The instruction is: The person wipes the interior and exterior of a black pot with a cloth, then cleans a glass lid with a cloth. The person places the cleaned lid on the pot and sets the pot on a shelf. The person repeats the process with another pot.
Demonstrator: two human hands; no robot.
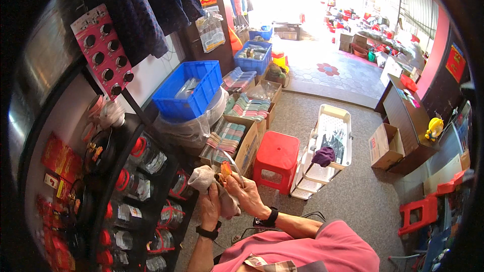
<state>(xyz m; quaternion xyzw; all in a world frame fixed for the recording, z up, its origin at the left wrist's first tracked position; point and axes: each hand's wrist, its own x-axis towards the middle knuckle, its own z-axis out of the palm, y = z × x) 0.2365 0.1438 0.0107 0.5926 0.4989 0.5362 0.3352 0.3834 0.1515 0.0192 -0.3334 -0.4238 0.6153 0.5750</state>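
Note:
In front of my pink shirt, at the lower middle of the view, my left hand [210,206] grips a pale beige cloth [200,178]; part of the cloth also hangs down between my hands. Close beside it on the right, my right hand [244,194] holds a small orange item [226,168], whose exact kind I cannot tell. A thin pale curved strip [236,166] arcs up over the fingers of this hand. The cloth and the fingers hide how the items touch one another.
On the left stands a black shelf [128,204] of red-lidded glass jars [130,184]. Ahead are boxes of folded cloths [223,136], a blue crate [187,100] and a red plastic stool [278,151]. Right of it, a white trolley [349,121] bears a purple cloth [323,156]. A cardboard box [385,145] stands by a desk [408,121].

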